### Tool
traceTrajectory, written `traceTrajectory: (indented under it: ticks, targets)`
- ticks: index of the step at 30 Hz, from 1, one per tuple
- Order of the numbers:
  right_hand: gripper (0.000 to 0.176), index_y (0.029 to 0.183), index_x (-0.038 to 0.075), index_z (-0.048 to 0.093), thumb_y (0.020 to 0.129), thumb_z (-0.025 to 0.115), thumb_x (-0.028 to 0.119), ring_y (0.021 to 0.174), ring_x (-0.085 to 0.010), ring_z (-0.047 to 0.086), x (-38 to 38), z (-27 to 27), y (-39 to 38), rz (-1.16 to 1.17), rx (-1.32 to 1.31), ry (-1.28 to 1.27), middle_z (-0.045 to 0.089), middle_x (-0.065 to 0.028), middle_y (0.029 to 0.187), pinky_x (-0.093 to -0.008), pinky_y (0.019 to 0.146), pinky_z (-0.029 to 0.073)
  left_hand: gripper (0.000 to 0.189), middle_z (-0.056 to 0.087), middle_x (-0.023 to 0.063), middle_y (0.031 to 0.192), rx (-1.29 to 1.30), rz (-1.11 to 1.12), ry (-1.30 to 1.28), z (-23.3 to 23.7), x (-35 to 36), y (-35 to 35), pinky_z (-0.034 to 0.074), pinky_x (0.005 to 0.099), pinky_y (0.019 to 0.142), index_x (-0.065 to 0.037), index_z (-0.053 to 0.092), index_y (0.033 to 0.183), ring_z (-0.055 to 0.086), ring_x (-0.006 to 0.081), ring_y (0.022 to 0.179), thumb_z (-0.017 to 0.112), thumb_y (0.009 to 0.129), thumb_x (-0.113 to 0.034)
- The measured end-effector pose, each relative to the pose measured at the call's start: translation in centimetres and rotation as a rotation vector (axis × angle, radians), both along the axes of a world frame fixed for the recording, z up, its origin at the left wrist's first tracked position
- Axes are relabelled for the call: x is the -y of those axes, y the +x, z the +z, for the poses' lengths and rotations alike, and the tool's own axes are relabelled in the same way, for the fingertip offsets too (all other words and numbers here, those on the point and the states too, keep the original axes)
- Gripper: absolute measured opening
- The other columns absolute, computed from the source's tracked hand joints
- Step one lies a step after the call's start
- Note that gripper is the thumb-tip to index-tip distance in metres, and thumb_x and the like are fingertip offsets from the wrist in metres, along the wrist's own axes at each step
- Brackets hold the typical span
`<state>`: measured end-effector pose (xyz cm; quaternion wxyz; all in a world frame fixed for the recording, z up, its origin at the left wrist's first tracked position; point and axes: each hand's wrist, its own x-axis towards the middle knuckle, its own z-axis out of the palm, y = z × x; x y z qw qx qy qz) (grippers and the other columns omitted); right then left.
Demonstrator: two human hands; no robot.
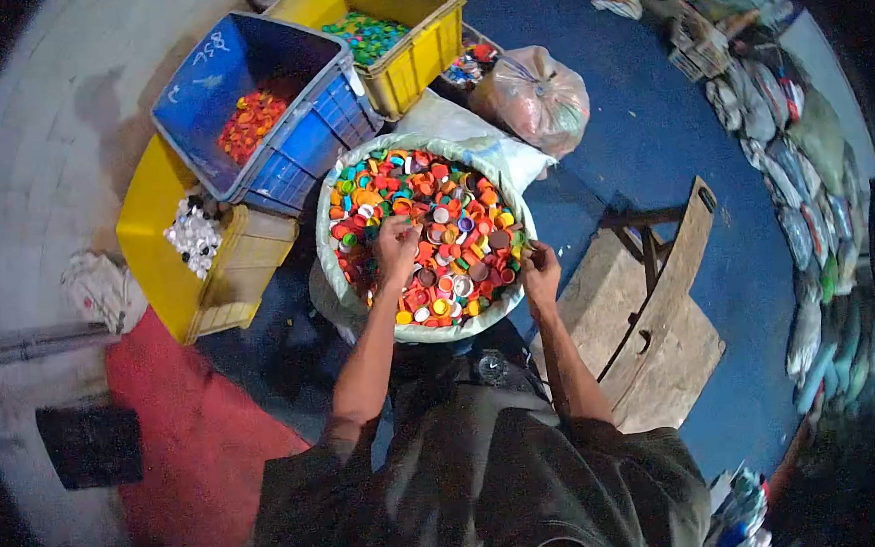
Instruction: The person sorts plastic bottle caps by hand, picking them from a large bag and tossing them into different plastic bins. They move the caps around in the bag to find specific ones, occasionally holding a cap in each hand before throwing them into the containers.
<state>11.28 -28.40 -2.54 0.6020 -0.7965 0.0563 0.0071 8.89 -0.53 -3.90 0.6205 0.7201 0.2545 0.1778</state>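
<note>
A wide round container lined with a pale sack [526, 213] stands in front of me, heaped with plastic bottle caps [445, 238] in red, orange, yellow, green, white and brown. My left hand [397, 248] is over the left-middle of the heap, its fingers curled together down at the caps. What they hold, if anything, is hidden. At the right rim, my right hand [542, 270] has thumb and fingers pinched together. Anything between them is too small to name.
Beyond the container, a blue crate [309, 131] holds orange-red caps and a yellow crate [424, 59] green-blue ones. Another yellow crate [242, 265] at left has white and black caps. A tied plastic bag [532, 102] sits behind; a wooden bench [651, 331] stands at right.
</note>
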Motion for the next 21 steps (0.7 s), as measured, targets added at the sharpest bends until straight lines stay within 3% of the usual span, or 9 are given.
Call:
traceTrajectory:
  ticks: [2,5,6,10,14,21]
  targets:
    - [0.029,0.106,-0.002,0.059,0.084,0.06,0.015,0.073,-0.0193,0.061,-0.6,0.0,-2.5,-0.039,0.009,-0.056,0.064,-0.0126,0.079,-0.0321,0.07,0.049,0.035,0.065,0.0082,0.084,0.008,-0.093,0.02,0.1,-0.2,0.7,0.049,0.0318,0.068,-0.004,0.056,0.103,0.062,0.018,0.077,0.075,0.075,-0.014]
    - [0.029,0.106,-0.001,0.06,0.085,0.062,0.018,0.072,-0.0182,0.061,-1.3,0.5,-6.0,-0.105,0.019,-0.108,0.064,-0.0119,0.079,-0.0321,0.07,0.049,0.037,0.062,0.0082,0.093,-0.067,-0.241,0.21,0.0,-0.1,2.2,0.049,0.0312,0.076,-0.001,0.055,0.106,0.061,0.0174,0.084,0.074,0.077,-0.011]
    - [0.029,0.108,-0.002,0.058,0.086,0.062,0.017,0.073,-0.0155,0.059,-1.5,1.5,-7.0,-0.082,-0.032,-0.118,0.063,-0.009,0.081,-0.0295,0.069,0.049,0.04,0.063,0.0096,0.095,-0.06,-0.257,0.116,0.9,0.4,2.6,0.049,0.033,0.076,0.0,0.055,0.105,0.062,0.019,0.087,0.076,0.075,-0.015]
    - [0.03,0.11,-0.003,0.056,0.088,0.06,0.016,0.073,-0.0123,0.058,-1.8,4.1,-9.6,-0.058,-0.101,-0.19,0.063,-0.0066,0.082,-0.0273,0.069,0.048,0.05,0.063,0.0137,0.096,-0.092,-0.311,0.512,0.7,1.1,4.0,0.05,0.0357,0.078,0.001,0.054,0.105,0.063,0.025,0.087,0.081,0.068,-0.021]
    - [0.028,0.109,-0.001,0.057,0.087,0.06,0.016,0.073,-0.0114,0.059,-1.5,1.6,-10.3,-0.069,-0.068,-0.108,0.065,-0.0073,0.08,-0.0279,0.068,0.049,0.051,0.063,0.014,0.091,0.001,-0.287,0.629,-0.6,1.5,5.1,0.049,0.0372,0.072,0.0,0.056,0.101,0.063,0.0264,0.083,0.083,0.065,-0.023]
    - [0.025,0.107,0.001,0.059,0.086,0.061,0.014,0.067,-0.0124,0.061,-2.6,2.6,-8.7,-0.047,-0.129,-0.183,0.065,-0.0081,0.075,-0.0276,0.062,0.05,0.042,0.064,0.014,0.083,-0.101,-0.305,0.432,-0.9,1.9,5.8,0.05,0.0381,0.069,0.0,0.058,0.098,0.063,0.0322,0.077,0.081,0.066,-0.015]
